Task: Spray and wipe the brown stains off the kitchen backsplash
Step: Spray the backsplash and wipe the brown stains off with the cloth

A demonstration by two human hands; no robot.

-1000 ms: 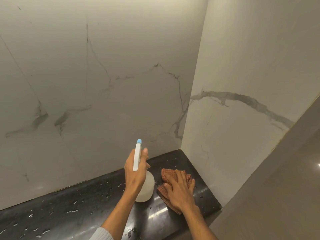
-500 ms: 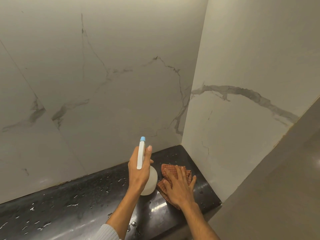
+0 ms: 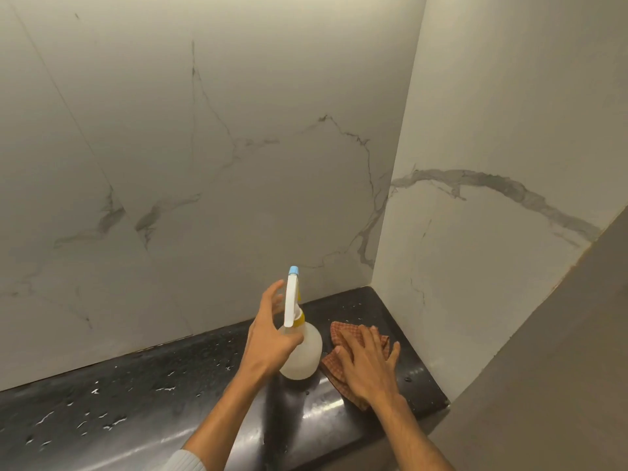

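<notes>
A translucent white spray bottle (image 3: 304, 355) with a white trigger head, blue nozzle and yellow collar stands upright on the black countertop (image 3: 136, 402). My left hand (image 3: 268, 338) is at its neck, with the fingers spread and straightened beside the trigger and the thumb lying across the bottle's shoulder. To the right of the bottle, my right hand (image 3: 367, 365) lies flat on an orange checked cloth (image 3: 338, 329) that rests on the counter. The white marble backsplash (image 3: 238, 198) behind shows grey veins; I see no brown marks on it.
Water droplets speckle the wet countertop, mostly at the left. A white marble side wall (image 3: 475, 249) closes the corner on the right. A grey panel (image 3: 560, 368) rises at the counter's right end.
My left hand has loosened from the bottle's neck: the fingers that were wrapped round the sprayer are now spread. The bottle stands on the counter. My right hand stays flat on the cloth.
</notes>
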